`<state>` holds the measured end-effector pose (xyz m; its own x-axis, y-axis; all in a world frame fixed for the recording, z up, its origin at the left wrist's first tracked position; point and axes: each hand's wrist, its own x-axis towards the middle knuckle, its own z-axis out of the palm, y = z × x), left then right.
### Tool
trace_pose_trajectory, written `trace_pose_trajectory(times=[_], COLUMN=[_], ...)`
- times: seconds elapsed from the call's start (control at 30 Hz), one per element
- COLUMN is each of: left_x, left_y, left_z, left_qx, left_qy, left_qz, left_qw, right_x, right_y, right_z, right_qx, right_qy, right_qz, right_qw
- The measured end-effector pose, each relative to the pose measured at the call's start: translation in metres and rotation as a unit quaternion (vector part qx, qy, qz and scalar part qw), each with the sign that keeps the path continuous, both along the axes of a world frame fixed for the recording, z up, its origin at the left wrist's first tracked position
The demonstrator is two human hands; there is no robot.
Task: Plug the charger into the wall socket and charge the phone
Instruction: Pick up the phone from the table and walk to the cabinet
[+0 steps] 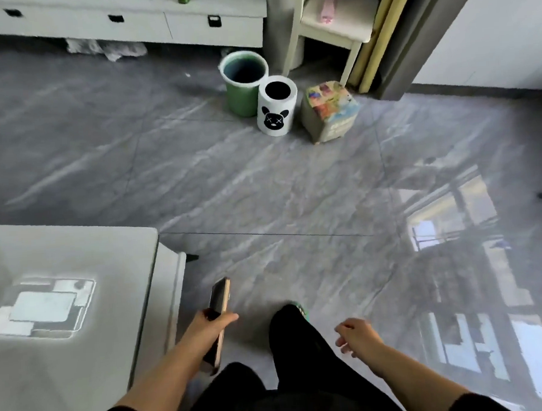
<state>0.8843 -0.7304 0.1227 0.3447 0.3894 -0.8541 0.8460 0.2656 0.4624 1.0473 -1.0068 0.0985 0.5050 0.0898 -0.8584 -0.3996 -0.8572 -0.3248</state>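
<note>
Beside the white table [77,247], the left hand [212,329] grips the phone [219,305]; the right hand [358,334] hangs empty, fingers loosely curled.

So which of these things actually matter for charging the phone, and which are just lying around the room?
For the job:
- phone, held in the left hand
- right hand, empty
- no charger or wall socket in view

Just lying about:
- green bin
- white bin
- patterned stool
- white table
- drawer cabinet

A dark phone [219,315] with a gold edge, held edge-up above the grey floor, pointing forward.
</note>
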Motion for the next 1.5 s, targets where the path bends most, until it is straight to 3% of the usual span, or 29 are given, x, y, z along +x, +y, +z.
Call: trace_pose_trajectory(times=[0.23, 0.47, 0.73, 0.93, 1.1, 1.5], left_x=[0.045, 0.072, 0.134, 0.218, 0.289, 0.393], left_y=[0.044, 0.131, 0.272, 0.364, 0.433, 0.596], left_z=[0.008, 0.016, 0.016, 0.012, 0.005, 0.01], left_qx=[-0.013, -0.012, -0.018, -0.046, -0.074, -0.047], left_qy=[0.017, 0.016, 0.027, 0.008, 0.008, 0.012], left_qz=[0.111, 0.18, 0.148, 0.183, 0.199, 0.289], left_qw=[0.994, 0.983, 0.988, 0.982, 0.977, 0.956], right_x=[0.113, 0.174, 0.247, 0.336, 0.411, 0.521], right_y=[0.16, 0.301, 0.384, 0.427, 0.491, 0.795], right_z=[0.021, 0.028, 0.029, 0.02, 0.002, 0.021], right_qx=[0.083, 0.113, 0.046, 0.01, -0.004, 0.1], right_qy=[0.011, 0.03, 0.032, 0.092, 0.074, 0.024], right_qz=[0.127, 0.168, 0.137, 0.063, 0.093, 0.247], right_qw=[0.988, 0.979, 0.989, 0.994, 0.993, 0.963])
